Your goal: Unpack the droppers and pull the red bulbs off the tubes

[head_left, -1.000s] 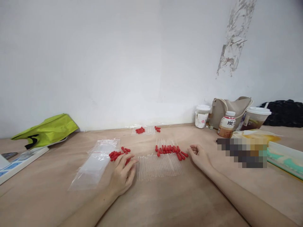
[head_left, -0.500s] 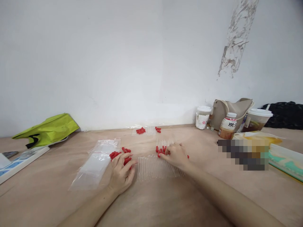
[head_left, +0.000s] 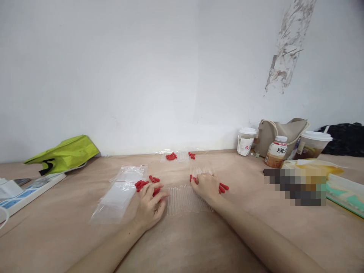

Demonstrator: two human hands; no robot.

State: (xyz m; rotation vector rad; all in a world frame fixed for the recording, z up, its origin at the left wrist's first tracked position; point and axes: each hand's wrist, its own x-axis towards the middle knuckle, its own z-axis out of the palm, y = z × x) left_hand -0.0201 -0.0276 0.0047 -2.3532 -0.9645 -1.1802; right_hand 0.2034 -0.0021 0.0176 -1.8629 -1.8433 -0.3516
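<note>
My left hand (head_left: pixel 151 206) rests low over a small pile of red rubber bulbs (head_left: pixel 140 185), its fingers bent and apart. The fingers partly cover some of the pile. My right hand (head_left: pixel 207 187) is curled down over more red rubber bulbs, with two short red ends showing by its thumb. What its fingers hold underneath is partly hidden. Other red bulbs (head_left: pixel 223 187) lie just right of that hand. Thin clear tubes (head_left: pixel 182 201) lie side by side in a row between and below my hands. More clear tubes (head_left: pixel 199 171) show behind the right hand.
Clear zip bags (head_left: pixel 113 201) lie left. At the wall is a clear bag with tubes and red bulbs (head_left: pixel 171 156). A power strip (head_left: pixel 25 195) and yellow-green bag (head_left: pixel 65 153) stand left; a paper cup (head_left: pixel 246 146), bottle (head_left: pixel 275 153), lidded cup (head_left: pixel 313 146) and grey bag (head_left: pixel 265 136) right.
My right hand has shifted slightly left over the red bulbs, uncovering more of them on its right side. My left hand stays about where it was. The view has turned a little left.
</note>
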